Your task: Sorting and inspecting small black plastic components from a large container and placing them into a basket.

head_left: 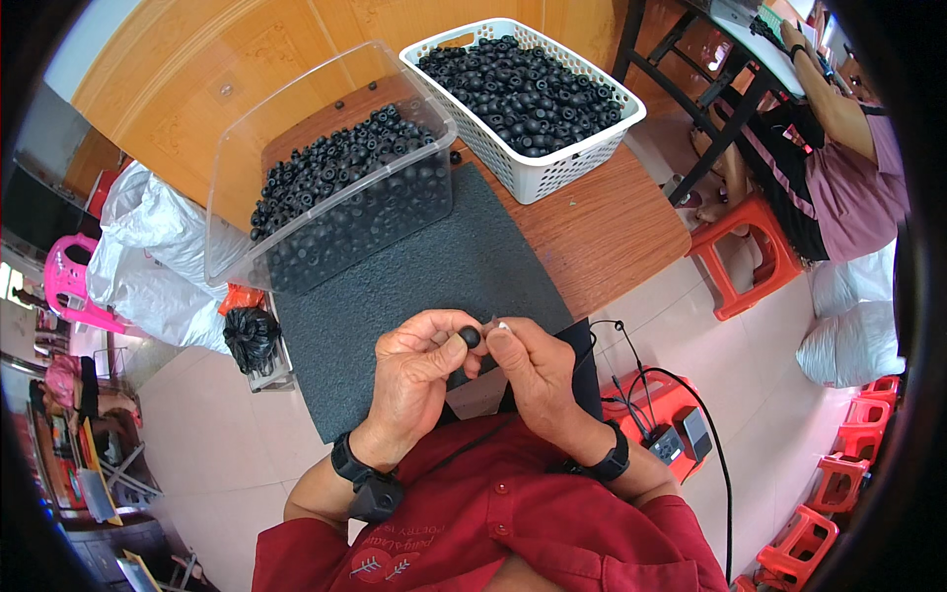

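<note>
My left hand (419, 380) and my right hand (533, 370) meet close to my chest, above the near edge of a dark grey mat (434, 271). Between their fingertips sits one small round black rubber part (471, 336), pinched from both sides. A small pale piece (501, 323) shows at the tip of my right hand's fingers; I cannot tell what it is. Both wrists wear black bands. Farther out on the mat stands a clear plastic bin (335, 178) full of the same black parts, and a white basket (528, 94) also holds many.
A wooden table (612, 232) carries the mat and both containers. Another person in a pink top (848, 148) sits at the right by a dark table. Orange stools (745, 252) stand on the tiled floor to the right, white sacks (148, 247) to the left, black cables (681, 395) near my right side.
</note>
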A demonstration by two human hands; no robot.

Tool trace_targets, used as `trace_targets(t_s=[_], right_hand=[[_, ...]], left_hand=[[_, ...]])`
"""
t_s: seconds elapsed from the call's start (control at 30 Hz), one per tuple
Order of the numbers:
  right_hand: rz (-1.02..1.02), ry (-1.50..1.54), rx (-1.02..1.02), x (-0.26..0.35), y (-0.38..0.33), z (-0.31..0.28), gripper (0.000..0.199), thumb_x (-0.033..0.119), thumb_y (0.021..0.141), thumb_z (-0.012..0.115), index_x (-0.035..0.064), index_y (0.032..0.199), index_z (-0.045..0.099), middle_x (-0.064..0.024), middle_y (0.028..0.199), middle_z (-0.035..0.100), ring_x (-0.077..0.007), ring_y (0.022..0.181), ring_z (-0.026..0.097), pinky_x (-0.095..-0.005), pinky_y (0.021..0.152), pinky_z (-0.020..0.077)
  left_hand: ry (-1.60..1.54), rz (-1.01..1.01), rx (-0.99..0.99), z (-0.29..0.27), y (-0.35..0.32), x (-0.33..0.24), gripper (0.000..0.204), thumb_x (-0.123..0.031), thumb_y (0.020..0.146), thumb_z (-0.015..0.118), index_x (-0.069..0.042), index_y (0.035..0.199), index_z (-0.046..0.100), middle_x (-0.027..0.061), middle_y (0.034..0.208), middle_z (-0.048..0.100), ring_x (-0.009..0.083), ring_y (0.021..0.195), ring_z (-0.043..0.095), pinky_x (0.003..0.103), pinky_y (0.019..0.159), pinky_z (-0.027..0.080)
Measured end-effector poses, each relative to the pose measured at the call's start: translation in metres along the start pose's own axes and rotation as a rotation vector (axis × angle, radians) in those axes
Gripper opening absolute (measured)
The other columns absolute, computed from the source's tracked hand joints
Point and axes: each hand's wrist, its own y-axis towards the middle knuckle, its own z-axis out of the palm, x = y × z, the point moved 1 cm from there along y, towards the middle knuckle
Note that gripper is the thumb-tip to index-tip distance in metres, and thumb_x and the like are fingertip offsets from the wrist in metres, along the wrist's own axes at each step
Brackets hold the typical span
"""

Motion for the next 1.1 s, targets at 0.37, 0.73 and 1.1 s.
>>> trace_targets(t_s=[0.37,0.73,1.1], right_hand=[[0.143,0.084,0.025,0.006,0.001,0.0,0.021,0.019,0.098,0.064,-0.0015,0.092,0.064,-0.0036,0.078,0.066,-0.0065,0.073,0.058,-0.0236,0.064,0.0486],[0.216,0.048,-0.048,0.007,-0.001,-0.009,0.018,0.016,0.098,0.061,-0.0007,0.092,0.063,0.0025,0.076,0.058,-0.0033,0.073,0.05,-0.022,0.064,0.0436],[0.224,0.1,-0.068,0.0,-0.006,-0.018,0.017,0.015,0.097,0.062,-0.0009,0.094,0.068,0.0067,0.073,0.054,-0.0015,0.064,0.043,-0.0198,0.056,0.0349]], left_hand=[[0.096,0.045,-0.027,0.003,0.001,0.003,0.025,-0.011,0.087,0.073,0.005,0.104,0.067,0.01,0.093,0.069,0.0153,0.079,0.062,0.028,0.073,0.052],[0.168,0.055,0.003,0.011,0.022,-0.012,0.022,-0.011,0.089,0.07,0.005,0.104,0.066,0.0109,0.089,0.069,0.0143,0.071,0.064,0.026,0.065,0.052],[0.545,0.205,0.016,0.092,0.185,-0.109,0.02,-0.009,0.091,0.065,0.007,0.101,0.062,0.0153,0.082,0.066,0.0164,0.059,0.063,0.026,0.047,0.048]])
